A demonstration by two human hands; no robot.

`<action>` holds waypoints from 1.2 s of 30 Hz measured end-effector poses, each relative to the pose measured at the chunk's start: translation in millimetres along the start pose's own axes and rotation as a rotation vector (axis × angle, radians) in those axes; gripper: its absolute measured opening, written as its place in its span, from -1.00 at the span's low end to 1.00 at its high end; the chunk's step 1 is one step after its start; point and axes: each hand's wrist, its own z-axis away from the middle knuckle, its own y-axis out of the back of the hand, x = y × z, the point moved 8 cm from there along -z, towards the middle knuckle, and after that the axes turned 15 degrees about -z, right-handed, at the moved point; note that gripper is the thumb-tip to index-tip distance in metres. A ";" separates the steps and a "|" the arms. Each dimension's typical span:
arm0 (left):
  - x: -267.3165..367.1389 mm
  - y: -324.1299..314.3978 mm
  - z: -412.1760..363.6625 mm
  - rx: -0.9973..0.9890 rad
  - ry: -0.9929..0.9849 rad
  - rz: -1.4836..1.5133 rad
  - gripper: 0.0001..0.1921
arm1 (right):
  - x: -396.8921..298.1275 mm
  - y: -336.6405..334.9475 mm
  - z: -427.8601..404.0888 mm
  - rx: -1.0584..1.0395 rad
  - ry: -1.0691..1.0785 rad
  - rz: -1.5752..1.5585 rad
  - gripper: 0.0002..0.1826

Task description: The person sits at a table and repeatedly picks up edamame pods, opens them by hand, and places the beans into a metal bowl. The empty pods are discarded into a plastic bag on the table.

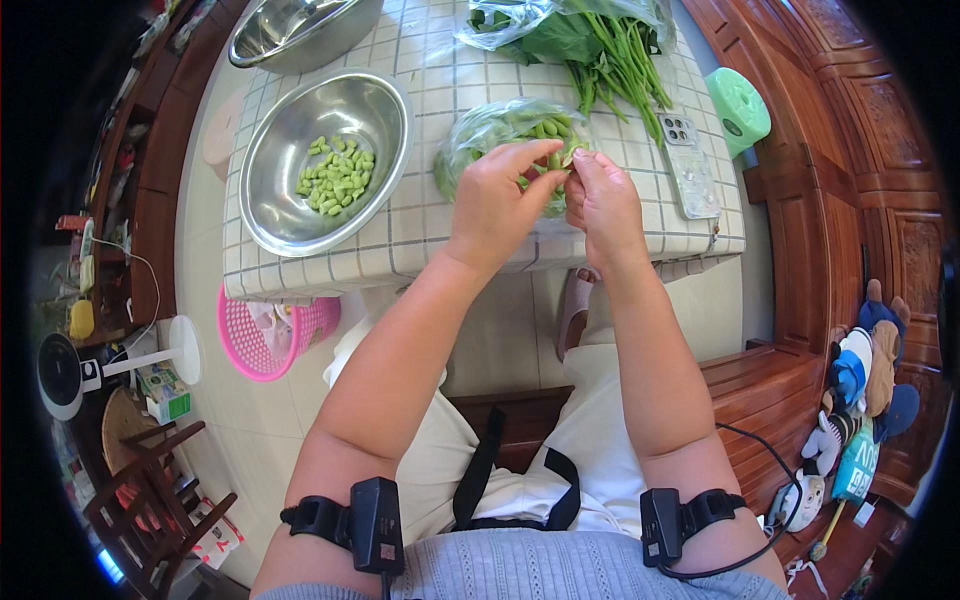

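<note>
Over a clear plastic bag (pixel 469 124) of green soybean pods (pixel 551 126), my two hands come together. My right hand (pixel 606 199) pinches a green pod (pixel 574 153) between thumb and fingers. Close against it is my left hand (pixel 499 199), its thumb and forefinger curved around the pod's near end; whether they grip it is unclear. To the left stands a wide stainless steel basin (pixel 274 187) with a small heap of shelled green beans (pixel 337 174) at its bottom.
A checked tablecloth (pixel 427 225) covers the table. Bagged leafy greens (pixel 600 60) lie at the back, beside a phone in a clear case (pixel 691 176). Another metal basin (pixel 330 34) stands back left. Below the table edge is a pink basket (pixel 319 326); a green tissue roll (pixel 736 109) sits right.
</note>
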 end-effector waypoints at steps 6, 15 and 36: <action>-34.6 -20.2 5.3 -0.172 0.458 0.626 -0.69 | 0.0 -4.7 -1.3 -0.096 -0.007 -0.035 -0.81; -34.7 -27.3 7.2 -0.218 0.544 0.861 -0.70 | 2.5 0.6 -3.2 -0.129 -0.134 -0.228 -0.79; -25.8 -2.1 -0.3 -0.039 0.184 0.050 -0.47 | -34.1 -36.3 24.0 -0.072 0.796 1.010 -0.84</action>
